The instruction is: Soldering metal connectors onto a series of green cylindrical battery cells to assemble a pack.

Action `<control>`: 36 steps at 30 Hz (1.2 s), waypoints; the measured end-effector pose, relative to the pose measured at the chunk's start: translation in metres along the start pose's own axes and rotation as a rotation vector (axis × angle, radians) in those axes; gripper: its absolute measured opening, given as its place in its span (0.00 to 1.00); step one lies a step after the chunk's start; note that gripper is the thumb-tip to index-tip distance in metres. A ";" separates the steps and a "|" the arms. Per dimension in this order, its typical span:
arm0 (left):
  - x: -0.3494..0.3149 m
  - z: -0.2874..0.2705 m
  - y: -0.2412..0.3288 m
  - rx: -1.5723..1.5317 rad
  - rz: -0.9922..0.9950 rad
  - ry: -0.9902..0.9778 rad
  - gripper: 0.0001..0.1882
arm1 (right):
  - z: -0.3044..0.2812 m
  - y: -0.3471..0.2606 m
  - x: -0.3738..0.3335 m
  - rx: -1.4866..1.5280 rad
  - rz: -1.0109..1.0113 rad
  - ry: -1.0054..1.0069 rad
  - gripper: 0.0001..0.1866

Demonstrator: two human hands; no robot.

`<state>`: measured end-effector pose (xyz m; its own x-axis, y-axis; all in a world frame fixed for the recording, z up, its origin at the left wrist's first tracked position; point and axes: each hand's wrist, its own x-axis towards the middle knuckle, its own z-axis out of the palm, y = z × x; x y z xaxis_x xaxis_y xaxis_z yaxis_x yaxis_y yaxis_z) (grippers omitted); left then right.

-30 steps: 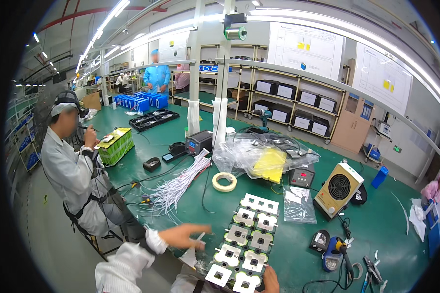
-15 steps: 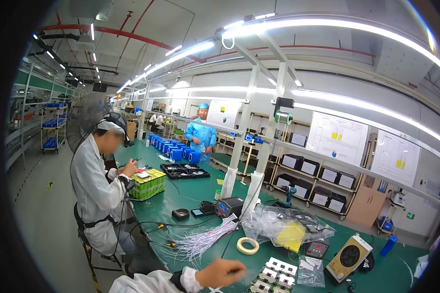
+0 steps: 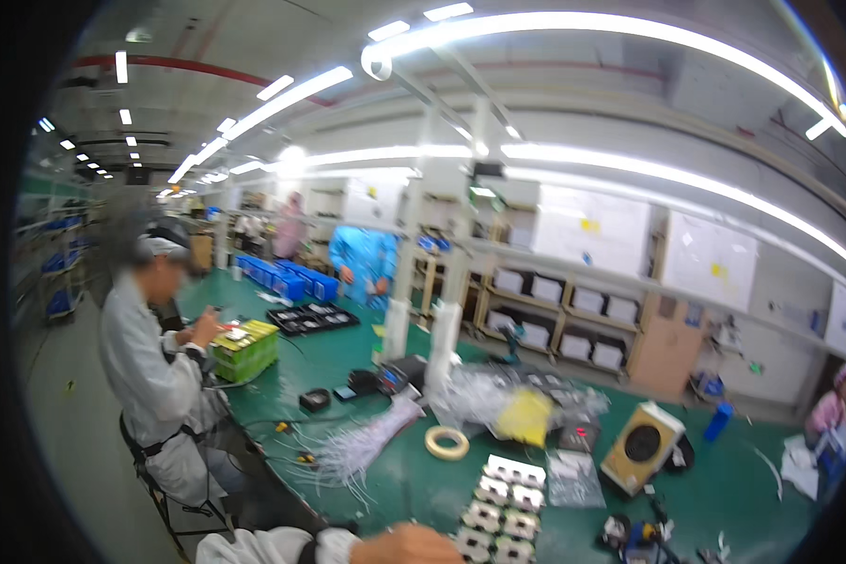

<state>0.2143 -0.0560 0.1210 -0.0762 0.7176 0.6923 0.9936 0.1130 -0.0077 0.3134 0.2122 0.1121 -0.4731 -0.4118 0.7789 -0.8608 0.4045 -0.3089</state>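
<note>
My left hand (image 3: 406, 545) lies low at the bottom edge, blurred by motion and partly cut off. Its white sleeve with a black wrist band comes in from the lower left. Beside its fingertips lie rows of white-and-dark square parts (image 3: 515, 470) on the green table (image 3: 348, 428); I make out nothing held in the hand. Farther off are a roll of pale tape (image 3: 430, 445) and a bundle of white wires (image 3: 362, 451). My right hand is out of view.
At left, a seated person (image 3: 150, 348) works on a green battery pack (image 3: 244, 354). Clear plastic bags (image 3: 470, 399), a yellow sheet (image 3: 524, 416) and a beige fan unit (image 3: 641, 446) occupy the table. Dark tools (image 3: 634, 536) lie at lower right. A person in blue (image 3: 362, 263) stands beyond.
The view has turned right and tilted, so the scene slides left and a person in pink shows at far right. My left hand sits lower in the picture, more cut off.
</note>
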 end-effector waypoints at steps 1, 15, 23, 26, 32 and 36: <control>-0.003 -0.009 -0.004 0.043 0.045 -0.049 0.12 | -0.003 -0.001 -0.007 -0.016 0.075 0.014 0.07; -0.070 0.052 0.082 0.042 -0.242 0.069 0.08 | 0.029 -0.005 -0.081 0.081 0.072 -0.109 0.11; -0.035 0.051 0.088 0.138 -0.295 -0.009 0.09 | 0.024 -0.010 -0.067 -0.349 0.144 0.004 0.12; -0.023 0.051 0.084 0.126 -0.255 0.034 0.14 | 0.017 -0.006 -0.081 -0.398 0.175 0.068 0.12; -0.027 0.058 0.058 0.257 -0.308 0.141 0.13 | -0.015 0.046 -0.147 0.428 0.915 0.543 0.35; -0.023 0.049 0.053 0.111 -0.313 0.200 0.06 | -0.062 0.113 -0.172 1.293 1.119 1.416 0.27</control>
<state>0.2649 -0.0326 0.0697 -0.3452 0.4895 0.8008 0.9090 0.3869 0.1553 0.3089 0.3796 -0.0232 -0.8233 0.4586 -0.3345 -0.3176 -0.8606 -0.3981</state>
